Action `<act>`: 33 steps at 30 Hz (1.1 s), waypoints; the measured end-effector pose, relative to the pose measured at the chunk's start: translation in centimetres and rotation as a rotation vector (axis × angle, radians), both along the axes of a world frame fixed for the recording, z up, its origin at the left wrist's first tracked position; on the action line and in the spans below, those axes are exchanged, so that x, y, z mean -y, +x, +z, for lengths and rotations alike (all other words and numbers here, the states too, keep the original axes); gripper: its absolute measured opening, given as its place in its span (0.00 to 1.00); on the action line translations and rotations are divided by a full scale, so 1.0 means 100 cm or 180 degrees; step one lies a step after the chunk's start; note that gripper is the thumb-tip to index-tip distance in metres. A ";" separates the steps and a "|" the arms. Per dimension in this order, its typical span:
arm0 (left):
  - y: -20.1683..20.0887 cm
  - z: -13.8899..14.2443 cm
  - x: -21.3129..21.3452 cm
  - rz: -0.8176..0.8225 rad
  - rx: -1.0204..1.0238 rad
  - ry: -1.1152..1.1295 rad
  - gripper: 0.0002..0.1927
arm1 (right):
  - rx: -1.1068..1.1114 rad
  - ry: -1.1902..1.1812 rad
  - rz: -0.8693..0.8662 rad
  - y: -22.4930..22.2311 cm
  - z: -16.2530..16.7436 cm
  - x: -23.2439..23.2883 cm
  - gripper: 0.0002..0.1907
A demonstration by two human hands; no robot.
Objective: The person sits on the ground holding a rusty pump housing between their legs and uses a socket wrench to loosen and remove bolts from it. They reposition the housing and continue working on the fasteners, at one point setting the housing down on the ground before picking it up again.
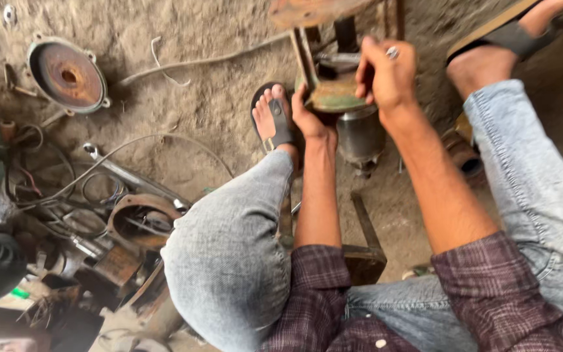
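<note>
Below, left hand (309,117) gripping green metal bracket (335,98), right hand (386,72) curled closed around its top, small silvery piece pinched in fingertips

Head cam, steep down, close.

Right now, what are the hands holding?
Both grip a green metal part on a stand: left hand on its left edge, right hand on its top right.

Dirt floor (184,98); rusty round cover (68,75)
</note>
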State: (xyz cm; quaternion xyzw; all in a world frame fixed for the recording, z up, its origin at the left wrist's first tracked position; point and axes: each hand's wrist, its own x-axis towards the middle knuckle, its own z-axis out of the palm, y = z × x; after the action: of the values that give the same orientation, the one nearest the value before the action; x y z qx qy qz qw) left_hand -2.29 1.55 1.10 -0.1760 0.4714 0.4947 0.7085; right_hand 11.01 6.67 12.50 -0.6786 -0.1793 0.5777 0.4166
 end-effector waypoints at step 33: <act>-0.070 -0.088 -0.024 -0.0921 -0.0531 0.0044 0.23 | 0.1328 0.0095 0.0083 -0.083 -0.061 -0.031 0.24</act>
State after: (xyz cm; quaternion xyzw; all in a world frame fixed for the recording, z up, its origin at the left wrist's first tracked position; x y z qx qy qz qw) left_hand -9.28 3.95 -7.73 -0.0597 0.5456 0.4037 0.7320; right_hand 2.71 9.73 6.43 -0.7749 -0.2791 0.4273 0.3730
